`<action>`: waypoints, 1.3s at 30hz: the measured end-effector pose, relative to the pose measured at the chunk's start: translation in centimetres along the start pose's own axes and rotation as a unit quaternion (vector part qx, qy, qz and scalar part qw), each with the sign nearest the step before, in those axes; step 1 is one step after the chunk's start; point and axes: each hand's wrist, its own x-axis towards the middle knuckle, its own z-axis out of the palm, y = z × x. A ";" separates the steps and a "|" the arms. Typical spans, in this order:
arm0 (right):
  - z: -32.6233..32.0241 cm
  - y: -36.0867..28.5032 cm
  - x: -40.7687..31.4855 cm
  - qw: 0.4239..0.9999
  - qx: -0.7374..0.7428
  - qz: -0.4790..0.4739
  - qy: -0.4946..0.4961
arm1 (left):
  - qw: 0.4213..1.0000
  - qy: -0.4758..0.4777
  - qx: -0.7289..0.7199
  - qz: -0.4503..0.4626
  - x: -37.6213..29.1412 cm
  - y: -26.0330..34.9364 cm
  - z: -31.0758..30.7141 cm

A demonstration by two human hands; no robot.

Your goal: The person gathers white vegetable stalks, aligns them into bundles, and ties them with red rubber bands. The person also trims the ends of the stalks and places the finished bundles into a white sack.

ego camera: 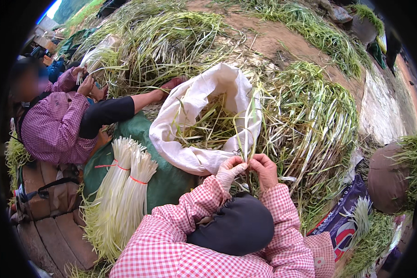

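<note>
Above my dark-trousered knee [234,226], my left hand [230,170] and my right hand [266,172] meet at the fingertips. Between them they pinch a thin leafy stalk [247,139], pale and green, pointing up and away from me. A pale thin glove appears to cover my left hand. Just beyond the fingers stands a white woven sack [172,142] with its mouth rolled wide. Yellowish-green leaf scraps [208,128] lie inside it. A loose heap of long-leaved stalks [309,121], resembling chives, spreads to the right of the sack.
Two bundles of pale stalks [135,198], tied with red bands, lean on a green sack [170,184]. Another person [52,125] sits at left, holding stalks, one leg stretched toward the white sack. More stalks [166,38] lie behind. A brown rounded bundle [387,177] and printed sack [351,208] are at right.
</note>
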 end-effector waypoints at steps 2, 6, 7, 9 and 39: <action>0.6 0.7 -0.3 0.997 0.073 -0.008 0.036 | 0.999 0.032 -0.035 0.017 0.2 0.0 0.0; -0.7 2.8 -1.7 0.929 0.367 -0.033 -0.033 | 0.973 0.112 -0.198 0.029 1.6 1.1 0.0; -1.6 3.2 -2.4 0.928 0.371 -0.011 -0.034 | 0.962 0.128 -0.241 0.027 2.1 1.6 -0.1; -4.7 3.3 -3.2 0.956 0.288 -0.038 0.025 | 0.957 0.095 -0.254 0.104 3.1 2.6 -0.1; -2.0 -4.5 1.2 0.919 -0.365 -0.138 0.056 | 0.989 -0.064 0.126 0.041 4.0 -0.4 2.7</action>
